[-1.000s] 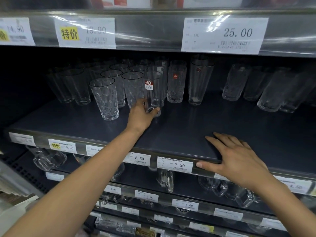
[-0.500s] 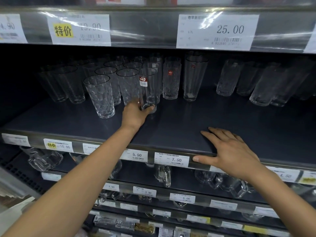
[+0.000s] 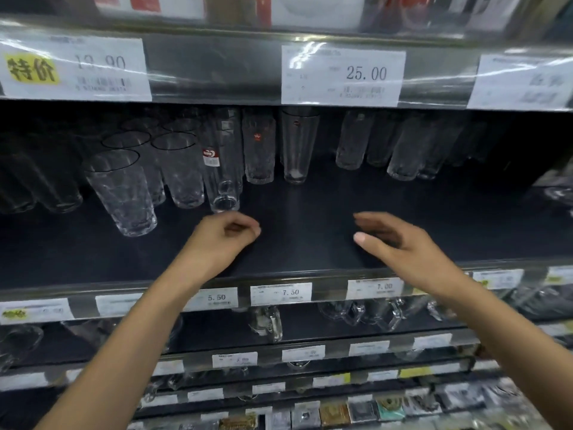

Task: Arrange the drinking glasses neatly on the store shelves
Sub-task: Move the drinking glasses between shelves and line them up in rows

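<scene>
A tall clear glass with a red sticker (image 3: pixel 221 178) stands upright on the dark shelf (image 3: pixel 294 225), in front of other tall glasses. My left hand (image 3: pixel 221 240) hovers just in front of its base, fingers loosely curled, holding nothing. My right hand (image 3: pixel 400 246) hangs above the shelf to the right with relaxed fingers, also empty. A patterned tumbler (image 3: pixel 124 193) stands forward at the left, with several similar tumblers behind it. A plain tapered glass (image 3: pixel 297 147) and a cut glass (image 3: pixel 259 150) stand at the back centre.
Several more glasses (image 3: pixel 403 147) lean along the back right. The upper shelf edge (image 3: pixel 217 72) with price tags hangs low overhead. Price labels (image 3: pixel 280 293) line the front rail. Lower shelves hold glass mugs (image 3: pixel 269 324).
My left hand has let go of the stickered glass and drawn back towards me. My right hand has lifted off the shelf's front edge. The view has moved closer.
</scene>
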